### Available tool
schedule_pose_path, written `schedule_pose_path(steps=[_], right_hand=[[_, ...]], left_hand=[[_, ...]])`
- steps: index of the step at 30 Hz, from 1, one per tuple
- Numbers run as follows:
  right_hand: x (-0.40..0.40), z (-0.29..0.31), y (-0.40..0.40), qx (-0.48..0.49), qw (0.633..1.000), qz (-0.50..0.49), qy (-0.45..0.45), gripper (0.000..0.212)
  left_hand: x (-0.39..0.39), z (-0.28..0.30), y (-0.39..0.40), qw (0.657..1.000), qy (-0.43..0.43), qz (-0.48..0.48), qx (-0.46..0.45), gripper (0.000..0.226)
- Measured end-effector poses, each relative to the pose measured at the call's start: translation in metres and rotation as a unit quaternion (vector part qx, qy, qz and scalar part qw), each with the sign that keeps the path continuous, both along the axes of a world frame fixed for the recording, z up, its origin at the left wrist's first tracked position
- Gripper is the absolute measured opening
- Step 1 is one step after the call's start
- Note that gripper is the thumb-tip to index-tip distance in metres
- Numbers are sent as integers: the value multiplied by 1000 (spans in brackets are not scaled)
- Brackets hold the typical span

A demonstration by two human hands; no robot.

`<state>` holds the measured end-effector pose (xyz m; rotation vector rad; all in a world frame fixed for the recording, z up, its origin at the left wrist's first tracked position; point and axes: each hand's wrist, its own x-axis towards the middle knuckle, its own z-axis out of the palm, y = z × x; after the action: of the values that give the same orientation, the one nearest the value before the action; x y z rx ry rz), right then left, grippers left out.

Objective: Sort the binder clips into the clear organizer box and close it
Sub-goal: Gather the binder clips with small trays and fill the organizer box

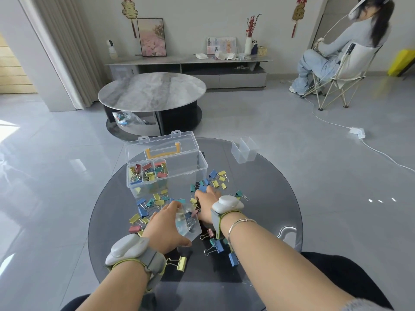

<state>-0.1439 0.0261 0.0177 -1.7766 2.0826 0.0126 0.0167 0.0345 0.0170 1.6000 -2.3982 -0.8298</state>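
Binder clips in blue, yellow, teal and pink lie scattered over my round dark glass worktop, in front of the clear organizer box. Its lid stands up, and three left compartments hold clips. My left hand has its grip curled around a small clear insert bin with a few clips inside, tilted just above the worktop. My right hand reaches into the pile, fingertips pinching a clip. Two spare clear bins sit apart, far right.
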Motion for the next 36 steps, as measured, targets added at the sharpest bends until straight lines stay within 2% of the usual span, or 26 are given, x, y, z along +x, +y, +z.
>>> schedule_pose_path(steps=[5, 8, 14, 18, 22, 24, 27, 31, 33, 36], right_hand=[[1, 1, -5, 26, 997, -3, 72, 36], [2, 1, -7, 18, 997, -6, 81, 35], [-3, 5, -1, 11, 999, -19, 39, 29], [-7, 14, 3, 39, 999, 15, 22, 29], [-3, 15, 1, 65, 997, 25, 36, 7], [1, 13, 2, 67, 998, 10, 16, 17], [4, 11, 3, 63, 998, -2, 20, 7], [-3, 13, 11, 55, 995, -54, -62, 7], [-8, 18, 12, 38, 987, -89, -132, 17], [-11, 34, 8, 0, 970, -106, -217, 5]], left_hand=[[-1, -1, -1, 1000, -4, 4, -1, 100], [-2, -2, -2, 1000, -10, 3, -3, 100], [-4, -2, -5, 1000, -19, 6, -4, 99], [-6, 0, -4, 1000, -25, 8, -11, 99], [-8, 3, -4, 999, -33, 4, -19, 97], [-8, 5, -3, 999, -33, 4, -21, 97], [-7, 5, -2, 999, -35, 2, -21, 95], [-8, 5, -1, 999, -31, 5, -18, 95], [-7, 4, 0, 999, -27, 7, -16, 95], [-6, 3, 0, 999, -24, 17, -12, 94]])
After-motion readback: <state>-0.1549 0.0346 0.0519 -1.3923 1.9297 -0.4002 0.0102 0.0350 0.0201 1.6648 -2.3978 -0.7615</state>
